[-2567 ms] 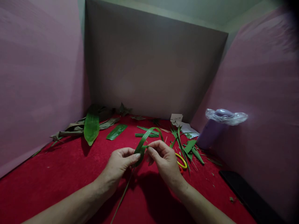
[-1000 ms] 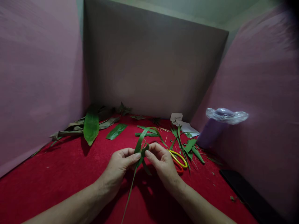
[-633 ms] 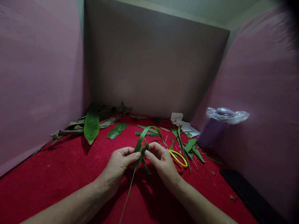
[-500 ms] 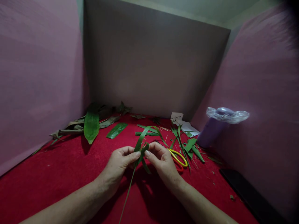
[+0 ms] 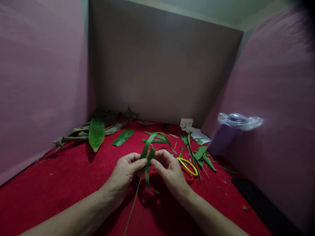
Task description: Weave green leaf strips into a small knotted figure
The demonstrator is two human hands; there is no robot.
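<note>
Lying beside right fingers (image 5: 158, 166): scissors (image 5: 188, 170)

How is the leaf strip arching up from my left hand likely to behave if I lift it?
The leaf strip would probably bend rather than stay stiff, since it curves over above your left hand. It looks thin and flat, so it's likely light, and might crease if pinched hard.

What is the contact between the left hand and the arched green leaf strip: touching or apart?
Touching: the head view shows the left hand pinching the leaf strip, its thumb laid over it.
</note>
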